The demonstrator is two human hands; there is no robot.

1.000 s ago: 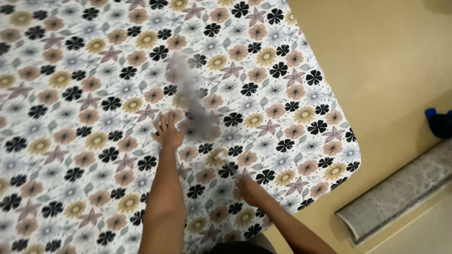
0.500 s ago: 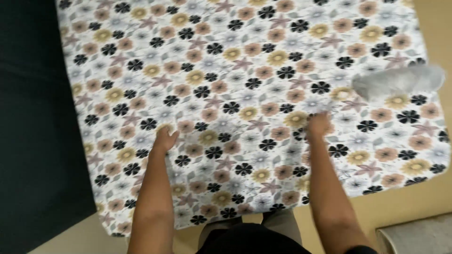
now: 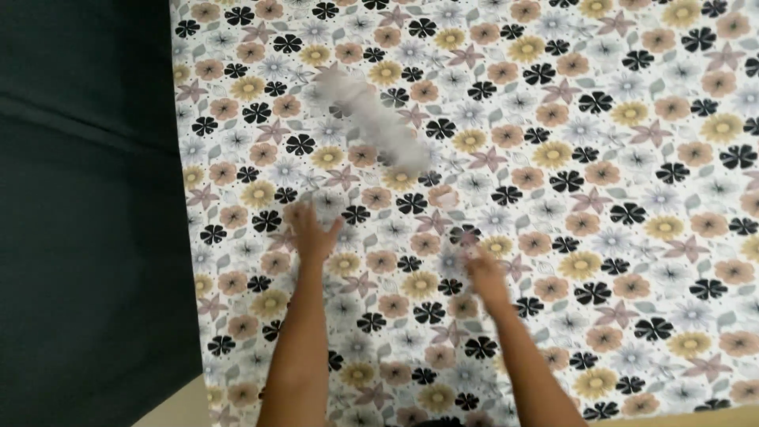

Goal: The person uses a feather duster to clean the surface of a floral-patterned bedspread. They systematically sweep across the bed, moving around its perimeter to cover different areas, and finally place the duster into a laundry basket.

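A sheet (image 3: 601,198) printed with black, peach and yellow flowers lies spread out flat. My left hand (image 3: 312,233) rests on it near its left edge, fingers apart, holding nothing. My right hand (image 3: 486,273) is over the sheet's lower middle and is blurred by motion, so its fingers are hard to read. A pale grey, elongated blurred thing (image 3: 375,126) lies slantwise over the sheet beyond both hands. I cannot tell what it is or whether either hand holds it.
A dark, almost black surface (image 3: 87,213) borders the sheet's left edge. A strip of tan floor (image 3: 170,407) shows at the bottom left, and a thin strip of it at the bottom right corner.
The view has shifted, so the sheet's left edge and the dark surface take up more of the view. The grey blurred thing went from the far right to the upper middle. Both hands stay on the sheet.
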